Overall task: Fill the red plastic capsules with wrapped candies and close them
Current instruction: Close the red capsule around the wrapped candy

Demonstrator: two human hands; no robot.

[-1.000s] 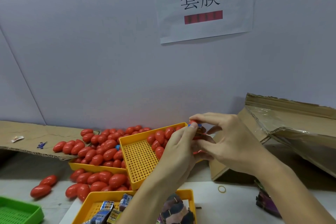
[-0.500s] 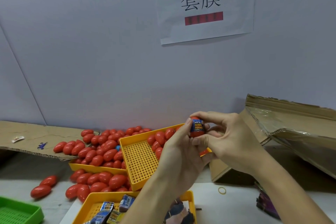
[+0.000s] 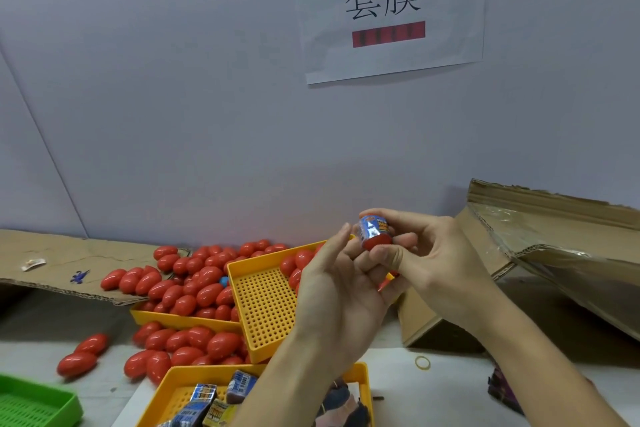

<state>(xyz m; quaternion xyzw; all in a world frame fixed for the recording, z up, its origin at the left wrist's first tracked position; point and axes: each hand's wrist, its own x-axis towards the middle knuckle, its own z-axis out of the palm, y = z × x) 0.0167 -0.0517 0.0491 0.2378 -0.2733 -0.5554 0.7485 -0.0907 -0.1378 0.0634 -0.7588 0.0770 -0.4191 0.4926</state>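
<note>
Both hands met at centre frame: the right hand [image 3: 433,253] pinched a red capsule half [image 3: 375,242] stuffed with a wrapped candy [image 3: 372,228], the left hand [image 3: 341,288] loosely curled beneath. Filling looked done; capping would need the other half.

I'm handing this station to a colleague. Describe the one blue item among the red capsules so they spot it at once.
Start at the tilted yellow perforated tray in the middle. Just left of its upper left wall lies the heap of red capsules. The blue piece peeks out at the heap's right edge, against that wall: the only blue spot among the red.
</note>
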